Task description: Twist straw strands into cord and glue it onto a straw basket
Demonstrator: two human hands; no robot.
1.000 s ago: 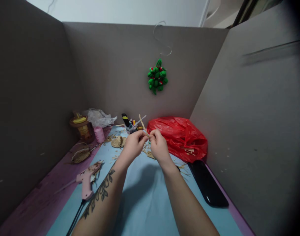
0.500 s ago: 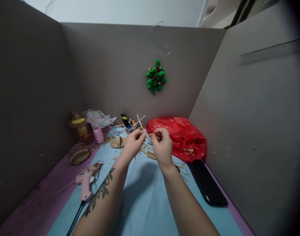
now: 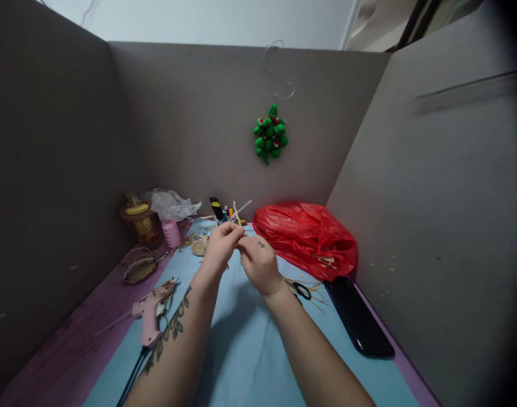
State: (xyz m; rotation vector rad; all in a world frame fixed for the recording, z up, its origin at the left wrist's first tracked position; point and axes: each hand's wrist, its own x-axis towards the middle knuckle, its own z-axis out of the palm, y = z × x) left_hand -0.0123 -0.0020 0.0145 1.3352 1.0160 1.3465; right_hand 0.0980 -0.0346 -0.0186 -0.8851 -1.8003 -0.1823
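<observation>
Close together over the blue cloth (image 3: 241, 362), my left hand (image 3: 222, 243) and my right hand (image 3: 259, 263) meet at the fingertips. Both are closed in a pinch on a pale straw strip (image 3: 236, 213), whose free end sticks up above the fingers. The part between the fingertips is mostly hidden. Beyond my left hand lies a round woven straw piece (image 3: 199, 247), partly covered by it. Black-handled scissors (image 3: 302, 291) rest near my right wrist among loose straw bits.
A pink glue gun (image 3: 150, 308) lies at left, near a small woven basket (image 3: 140, 270), a pink thread spool (image 3: 170, 233) and a brown pot (image 3: 143, 223). A red plastic bag (image 3: 304, 234) and a black tray-like object (image 3: 360, 319) are at right. Green crochet decoration (image 3: 270, 135) hangs behind.
My right hand has opened away slightly, then moved left and turned over to meet my left hand again. Both hands shifted left with the strip. More of the scissors shows now.
</observation>
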